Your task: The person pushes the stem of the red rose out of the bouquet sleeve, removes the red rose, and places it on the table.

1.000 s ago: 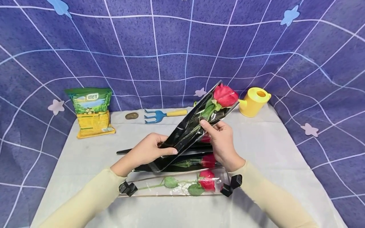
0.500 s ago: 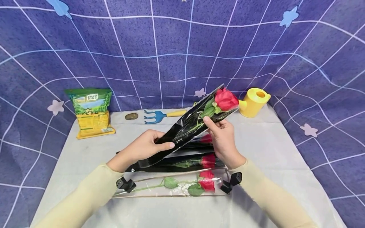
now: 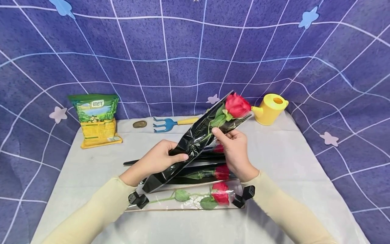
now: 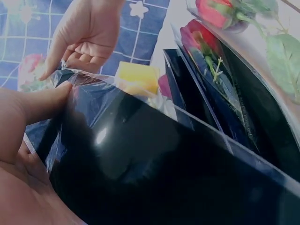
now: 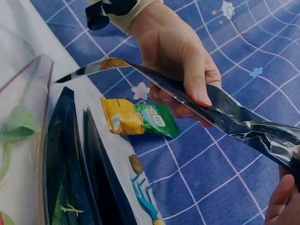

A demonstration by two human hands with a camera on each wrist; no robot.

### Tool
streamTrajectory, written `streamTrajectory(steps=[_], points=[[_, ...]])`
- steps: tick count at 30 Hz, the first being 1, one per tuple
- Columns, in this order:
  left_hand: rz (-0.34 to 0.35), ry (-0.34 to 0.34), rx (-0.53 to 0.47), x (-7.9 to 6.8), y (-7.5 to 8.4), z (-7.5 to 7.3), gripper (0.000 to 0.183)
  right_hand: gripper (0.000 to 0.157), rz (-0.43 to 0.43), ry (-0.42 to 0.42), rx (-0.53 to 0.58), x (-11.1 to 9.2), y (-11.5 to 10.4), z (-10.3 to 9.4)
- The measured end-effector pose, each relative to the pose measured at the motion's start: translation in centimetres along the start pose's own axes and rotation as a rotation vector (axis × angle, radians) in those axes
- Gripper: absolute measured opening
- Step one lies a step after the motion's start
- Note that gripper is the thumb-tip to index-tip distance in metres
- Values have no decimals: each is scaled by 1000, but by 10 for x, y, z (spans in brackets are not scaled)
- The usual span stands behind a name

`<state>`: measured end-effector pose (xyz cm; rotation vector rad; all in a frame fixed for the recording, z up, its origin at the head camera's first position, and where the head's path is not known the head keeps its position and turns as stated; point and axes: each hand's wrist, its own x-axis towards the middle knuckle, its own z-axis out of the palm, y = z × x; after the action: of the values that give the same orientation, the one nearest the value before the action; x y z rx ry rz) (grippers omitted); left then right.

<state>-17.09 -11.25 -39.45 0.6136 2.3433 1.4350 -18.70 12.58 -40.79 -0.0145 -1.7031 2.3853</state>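
Observation:
A red rose [image 3: 237, 105] with green leaves lies in a black sleeve with a clear front [image 3: 192, 145], held slanted above the table. My left hand [image 3: 158, 158] grips the sleeve's lower part, thumb on top. Nearer the bloom, my right hand [image 3: 234, 149] pinches the sleeve's edge below the leaves. In the left wrist view the black sleeve [image 4: 140, 150] fills the foreground, creased at the thumb. The right wrist view shows the sleeve [image 5: 234, 117] crumpled between both hands. Beneath lie more black-sleeved roses [image 3: 221, 172] and one rose in a clear sleeve [image 3: 220, 194].
At the back of the white-covered table [image 3: 289, 210] stand a green and yellow bag [image 3: 98, 122] and a yellow watering can [image 3: 269, 110]. Between them lie a brown stone [image 3: 139, 124] and a blue hand rake [image 3: 170, 124] with a yellow handle. A blue patterned cloth [image 3: 182, 40] hangs behind.
The held rose and sleeve shift slightly right, then back left. The sleeve now looks more creased in the middle, and its lower end shows in front of the left hand. Both hands keep hold.

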Motion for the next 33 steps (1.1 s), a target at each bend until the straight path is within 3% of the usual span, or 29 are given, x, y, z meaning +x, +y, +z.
streamTrajectory(steps=[4,16,18,21,25,29,33], points=[[13,8,23,1,-1,-1,13,25,5,-32,-66,0,0,1],[-10,-13,28,0,6,-10,13,22,52,-101,-120,2,-3,3],[-12,-3,24,0,6,-11,15,20,53,-120,-89,4,-5,4],[-14,8,31,-1,7,-15,16,18,43,-125,47,6,-10,4],[-57,-34,9,-2,8,-21,22,18,18,-100,207,9,-14,5],[-119,-61,-22,-4,8,-25,25,18,8,-68,180,10,-12,5],[-88,-41,-1,-2,9,-23,22,17,19,-59,85,6,-6,5]])
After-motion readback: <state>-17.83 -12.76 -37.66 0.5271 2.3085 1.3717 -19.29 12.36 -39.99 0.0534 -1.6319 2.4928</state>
